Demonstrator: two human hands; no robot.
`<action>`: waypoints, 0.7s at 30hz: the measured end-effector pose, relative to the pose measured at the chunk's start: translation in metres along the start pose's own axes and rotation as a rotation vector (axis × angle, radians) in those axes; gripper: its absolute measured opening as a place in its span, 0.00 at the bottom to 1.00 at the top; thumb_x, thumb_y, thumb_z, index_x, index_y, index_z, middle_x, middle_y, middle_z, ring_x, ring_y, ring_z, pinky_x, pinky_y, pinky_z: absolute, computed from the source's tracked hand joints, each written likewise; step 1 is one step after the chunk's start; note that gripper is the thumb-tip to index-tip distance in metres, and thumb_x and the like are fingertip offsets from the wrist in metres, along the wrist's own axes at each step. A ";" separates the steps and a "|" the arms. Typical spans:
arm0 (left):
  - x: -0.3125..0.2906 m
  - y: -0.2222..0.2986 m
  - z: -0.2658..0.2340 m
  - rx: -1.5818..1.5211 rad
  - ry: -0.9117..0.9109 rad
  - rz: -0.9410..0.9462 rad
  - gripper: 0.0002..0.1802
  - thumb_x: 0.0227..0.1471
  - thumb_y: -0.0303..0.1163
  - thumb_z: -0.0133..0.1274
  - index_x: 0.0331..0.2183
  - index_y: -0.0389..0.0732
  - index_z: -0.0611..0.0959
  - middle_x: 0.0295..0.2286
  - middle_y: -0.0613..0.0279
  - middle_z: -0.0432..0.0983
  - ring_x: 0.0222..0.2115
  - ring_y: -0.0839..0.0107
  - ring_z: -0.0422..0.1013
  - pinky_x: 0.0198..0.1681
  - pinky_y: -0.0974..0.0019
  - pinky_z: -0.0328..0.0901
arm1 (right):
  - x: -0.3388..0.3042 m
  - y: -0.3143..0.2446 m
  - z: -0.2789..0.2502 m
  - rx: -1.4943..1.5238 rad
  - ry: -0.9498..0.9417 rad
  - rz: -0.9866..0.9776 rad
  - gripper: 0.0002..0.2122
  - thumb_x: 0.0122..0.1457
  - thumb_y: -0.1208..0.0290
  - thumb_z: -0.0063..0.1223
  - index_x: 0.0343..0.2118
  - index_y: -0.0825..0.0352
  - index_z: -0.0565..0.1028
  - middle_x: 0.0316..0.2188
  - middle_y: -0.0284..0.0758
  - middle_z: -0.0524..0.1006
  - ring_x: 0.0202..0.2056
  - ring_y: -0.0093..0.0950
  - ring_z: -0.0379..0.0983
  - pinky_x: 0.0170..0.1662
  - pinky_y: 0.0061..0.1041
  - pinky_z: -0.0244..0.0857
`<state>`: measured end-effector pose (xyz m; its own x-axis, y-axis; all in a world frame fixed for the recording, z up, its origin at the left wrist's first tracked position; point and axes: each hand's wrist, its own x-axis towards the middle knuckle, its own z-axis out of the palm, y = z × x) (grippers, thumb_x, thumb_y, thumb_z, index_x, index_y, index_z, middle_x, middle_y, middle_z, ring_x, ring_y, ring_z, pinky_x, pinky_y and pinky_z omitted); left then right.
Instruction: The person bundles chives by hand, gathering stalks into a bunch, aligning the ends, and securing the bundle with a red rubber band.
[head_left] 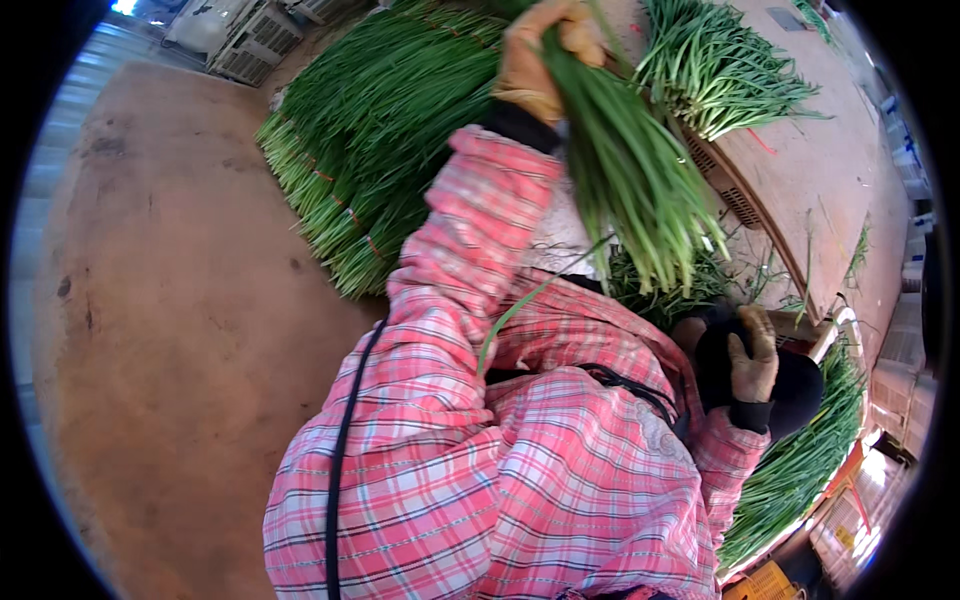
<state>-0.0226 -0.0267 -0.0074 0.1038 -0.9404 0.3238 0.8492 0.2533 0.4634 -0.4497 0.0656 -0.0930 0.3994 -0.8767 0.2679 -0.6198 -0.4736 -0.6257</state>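
Observation:
My left hand [545, 60], in a tan work glove, is closed around a bunch of garlic chives [640, 170]. The bunch hangs down to the right, with its pale stem ends lowest and spread apart. Lower right, my right hand [755, 358], gloved as well, is by my dark-clad knee, its thumb apart from the other fingers and nothing seen in it. Left of the held bunch is a big pile of chives [400, 120], partly tied with red bands. One loose leaf [515, 320] lies across my plaid clothing.
More chives [715, 70] lie on the board at the upper right. A crate full of chives [800, 480] stands at my right, near a yellow crate [765, 582]. Loose trimmings [670, 285] are in front of me. A brown board surface [190, 330] stretches along the left.

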 end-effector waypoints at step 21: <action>0.135 0.053 0.037 0.438 0.143 -0.007 0.14 0.47 0.37 0.51 0.29 0.34 0.77 0.16 0.70 0.66 0.19 0.72 0.64 0.26 0.68 0.61 | 0.067 -0.141 -0.004 0.412 0.153 -0.115 0.12 0.49 0.82 0.57 0.38 0.68 0.75 0.34 0.34 0.76 0.31 0.21 0.71 0.37 0.18 0.65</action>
<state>0.0178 -0.1323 0.0914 0.1950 -0.9565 0.2170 0.5542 0.2900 0.7802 -0.3384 0.0731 0.0159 0.3265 -0.8373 0.4385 -0.2445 -0.5229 -0.8166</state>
